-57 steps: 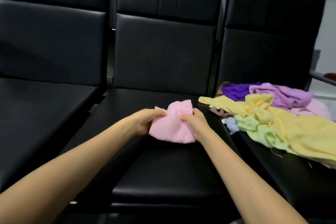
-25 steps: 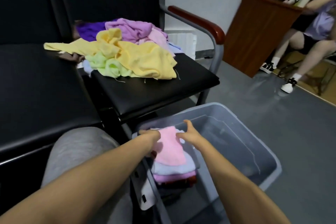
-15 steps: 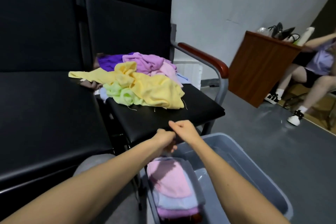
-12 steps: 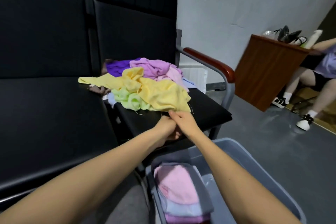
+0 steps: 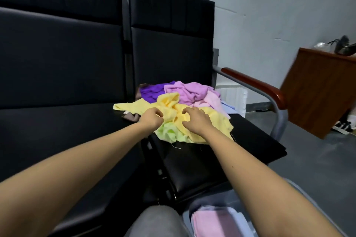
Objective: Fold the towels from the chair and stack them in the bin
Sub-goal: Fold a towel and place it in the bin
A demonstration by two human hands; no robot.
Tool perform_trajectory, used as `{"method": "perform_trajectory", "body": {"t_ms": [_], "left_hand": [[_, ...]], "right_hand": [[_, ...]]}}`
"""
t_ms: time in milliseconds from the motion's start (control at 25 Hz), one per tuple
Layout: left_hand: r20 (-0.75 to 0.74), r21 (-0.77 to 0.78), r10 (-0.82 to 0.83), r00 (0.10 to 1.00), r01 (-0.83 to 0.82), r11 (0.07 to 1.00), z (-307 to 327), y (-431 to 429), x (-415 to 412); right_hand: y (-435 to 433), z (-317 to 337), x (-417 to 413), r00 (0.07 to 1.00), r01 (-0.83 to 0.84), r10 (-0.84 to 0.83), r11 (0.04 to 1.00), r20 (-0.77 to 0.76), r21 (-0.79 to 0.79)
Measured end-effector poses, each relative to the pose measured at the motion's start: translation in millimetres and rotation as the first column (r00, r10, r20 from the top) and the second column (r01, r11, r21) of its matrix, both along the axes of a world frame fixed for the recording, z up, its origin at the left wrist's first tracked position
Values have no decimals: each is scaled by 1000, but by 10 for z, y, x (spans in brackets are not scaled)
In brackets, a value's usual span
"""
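Head view: A person's left hand and right hand reach into a heap of loose towels on the black seat of a chair. Both hands lie on the yellow towel, the largest cloth in the heap. It is crumpled, bunched into a knot between the hands, and one corner trails left onto the neighbouring seat. The left hand's fingers are curled tight round a fold of it. The right hand's fingers are bent, their tips and the thumb gathering the cloth.

A rumpled light green towel pokes out beneath the yellow one at the front, loose threads dangling. Behind lie a deep purple towel, a lilac towel and a pale pink towel, all unfolded and overlapping.

At the bottom edge, just beside the person's grey-clad knee, stands the grey bin, with a folded pink towel lying flat on top of its stack.
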State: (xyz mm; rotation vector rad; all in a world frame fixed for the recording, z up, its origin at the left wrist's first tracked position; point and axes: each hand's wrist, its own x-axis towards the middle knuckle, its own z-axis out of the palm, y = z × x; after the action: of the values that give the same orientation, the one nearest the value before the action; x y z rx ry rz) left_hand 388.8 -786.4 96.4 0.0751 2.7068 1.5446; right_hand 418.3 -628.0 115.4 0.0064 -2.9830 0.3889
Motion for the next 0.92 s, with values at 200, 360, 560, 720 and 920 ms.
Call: {"method": "perform_trajectory", "body": {"t_ms": [200, 360, 560, 720, 920], "left_hand": [[-114, -318, -108, 988, 67, 946, -219, 173, -483], [-147, -466, 17, 989, -85, 881, -284, 456, -704], [-332, 328, 70, 941, 46, 943, 223, 607, -948], [-192, 530, -34, 981, 133, 838, 668, 717, -948], [-63, 515, -303, 951, 291, 806, 605, 408, -775]], "right_hand": [[-146, -300, -431, 996, -51, 56, 996, -65, 73], [-98, -411, -754, 999, -11, 12, 999, 46, -30], [-74, -373, -938, 982, 136, -115, 980, 148, -145], [9, -205, -949, 962, 107, -231, 812, -147, -574], [-53, 442, -834, 922, 34, -385, 211, -51, -977]]}}
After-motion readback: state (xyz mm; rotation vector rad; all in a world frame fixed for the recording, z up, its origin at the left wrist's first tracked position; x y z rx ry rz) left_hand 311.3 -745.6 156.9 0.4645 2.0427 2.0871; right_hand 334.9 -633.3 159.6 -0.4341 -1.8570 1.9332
